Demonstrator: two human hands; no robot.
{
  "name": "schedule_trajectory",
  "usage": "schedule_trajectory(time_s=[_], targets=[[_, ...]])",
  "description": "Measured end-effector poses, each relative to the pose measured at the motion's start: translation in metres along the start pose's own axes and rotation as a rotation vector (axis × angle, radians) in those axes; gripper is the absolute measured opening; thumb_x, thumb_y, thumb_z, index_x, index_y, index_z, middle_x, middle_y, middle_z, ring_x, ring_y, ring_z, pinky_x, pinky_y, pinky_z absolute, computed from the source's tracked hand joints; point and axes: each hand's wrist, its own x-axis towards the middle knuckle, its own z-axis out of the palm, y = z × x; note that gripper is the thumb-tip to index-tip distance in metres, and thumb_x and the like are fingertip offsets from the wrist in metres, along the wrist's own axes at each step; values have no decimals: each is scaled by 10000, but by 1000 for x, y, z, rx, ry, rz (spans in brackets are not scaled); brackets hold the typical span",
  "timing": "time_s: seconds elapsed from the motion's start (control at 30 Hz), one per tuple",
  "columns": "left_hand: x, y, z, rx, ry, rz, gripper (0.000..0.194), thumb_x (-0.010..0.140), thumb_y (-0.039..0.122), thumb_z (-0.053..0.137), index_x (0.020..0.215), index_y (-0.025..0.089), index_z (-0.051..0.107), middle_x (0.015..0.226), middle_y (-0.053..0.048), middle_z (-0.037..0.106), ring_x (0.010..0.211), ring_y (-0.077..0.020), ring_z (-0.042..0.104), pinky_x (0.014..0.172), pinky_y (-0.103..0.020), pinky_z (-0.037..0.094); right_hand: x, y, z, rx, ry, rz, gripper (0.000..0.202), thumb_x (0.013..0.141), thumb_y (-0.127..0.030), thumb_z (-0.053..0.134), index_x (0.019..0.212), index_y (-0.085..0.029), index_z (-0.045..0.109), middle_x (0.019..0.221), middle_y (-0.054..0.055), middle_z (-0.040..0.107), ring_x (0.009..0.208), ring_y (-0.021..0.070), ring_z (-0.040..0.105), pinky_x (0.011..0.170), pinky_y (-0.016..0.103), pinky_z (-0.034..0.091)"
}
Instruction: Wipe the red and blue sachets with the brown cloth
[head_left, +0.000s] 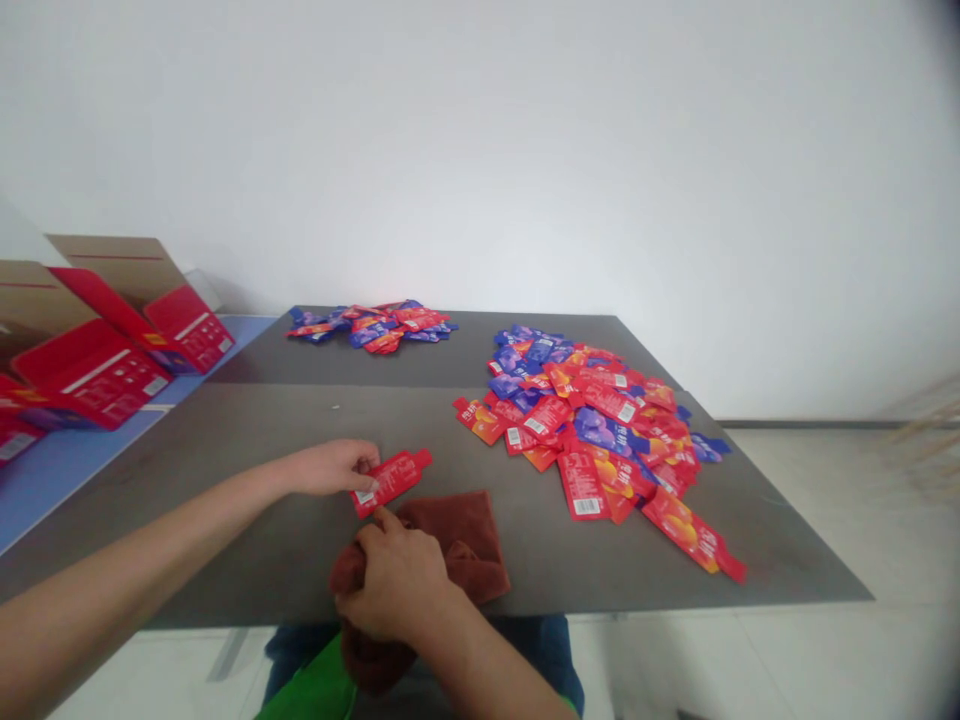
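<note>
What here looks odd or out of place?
One red packet lies apart at the large pile's near edge, its cap end pointing away. The pile itself is loose and jumbled. I see no spill.

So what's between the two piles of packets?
Only bare grey tabletop lies between the small pile and the big pile, in the head view.

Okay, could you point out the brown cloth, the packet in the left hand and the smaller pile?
Brown cloth (pixel 461 520): head view, on its flat upper part.
Red packet (pixel 394 479): head view, on the middle of its face.
Smaller pile (pixel 382 326): head view, on packets near its middle.
</note>
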Motion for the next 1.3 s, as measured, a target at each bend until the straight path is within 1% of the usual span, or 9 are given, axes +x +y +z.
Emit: schedule_trajectory(time_s=[0.3, 0.47, 0.6, 0.73, 0.83, 0.93, 1.07, 1.17, 1.3], targets=[[-11, -13, 25, -415, 77, 6, 401, 811, 561, 606, 951, 186, 607, 925, -30, 710, 866, -220, 650, 766, -297, 495, -1, 1, 2, 41, 12, 50, 478, 785, -539, 600, 1155, -236, 593, 1416, 89, 538, 1006, 326, 684, 808, 497, 584], [-23, -3, 41, -290, 136, -7, 358, 839, 542, 600, 895, 191, 637, 863, -7, 705, 849, -223, 640, 734, -280, 460, -2, -1, -1, 54, 2, 88, 441, 835, -479, 558, 1200, -232, 578, 1460, 106, 503, 1018, 325, 687, 829, 500, 571], [-25, 5, 49, -172, 222, 13, 300, 843, 483, 619, 896, 191, 663, 847, -9, 686, 819, -216, 625, 714, -278, 428, 0, -3, 3, 71, 7, 117, 586, 795, -492, 618, 1317, -235, 536, 1469, 120, 491, 1021, 340, 683, 846, 519, 560], [-23, 4, 59, -84, 348, 49, 309, 875, 477, 590, 787, 185, 640, 810, -22, 655, 793, -206, 607, 720, -285, 407, -7, 0, 5, 131, 66, 141, 504, 770, -458, 686, 1227, -266, 595, 1318, 87, 588, 981, 314, 681, 829, 481, 555], [-22, 4, 67, -71, 447, 47, 354, 900, 506, 564, 755, 191, 633, 793, -23, 649, 802, -206, 599, 746, -293, 407, -18, 10, -6, 229, 149, 165, 344, 771, -385, 720, 1091, -288, 637, 1098, 32, 643, 958, 261, 673, 859, 414, 540], [-22, 5, 73, -104, 487, 57, 398, 919, 530, 532, 731, 196, 636, 762, -21, 644, 781, -200, 592, 758, -299, 415, -25, 20, -24, 239, 338, 191, 297, 805, -287, 689, 1097, -300, 633, 1091, 20, 634, 997, 230, 651, 914, 369, 518], [-20, -2, 77, -120, 490, 61, 346, 912, 437, 512, 706, 196, 651, 741, -32, 662, 756, -205, 600, 747, -311, 424, -12, 18, -34, 122, 519, -35, 399, 824, -251, 645, 1220, -284, 609, 1358, 64, 516, 1150, 214, 586, 987, 320, 486], [-16, -12, 81, -104, 490, 87, 243, 859, 353, 532, 758, 200, 693, 801, -58, 708, 797, -228, 624, 786, -332, 440, 12, 17, -26, 20, 438, -232, 364, 799, -272, 669, 1161, -259, 634, 1347, 65, 512, 1161, 201, 564, 988, 281, 474], [-15, -14, 80, -95, 506, 104, 299, 919, 362, 461, 784, 199, 672, 809, -57, 696, 811, -223, 626, 810, -333, 450, 46, 35, -25, -173, 314, -183, 198, 883, -355, 633, 1065, -279, 640, 1154, 27, 602, 1055, 199, 588, 875, 291, 494]])
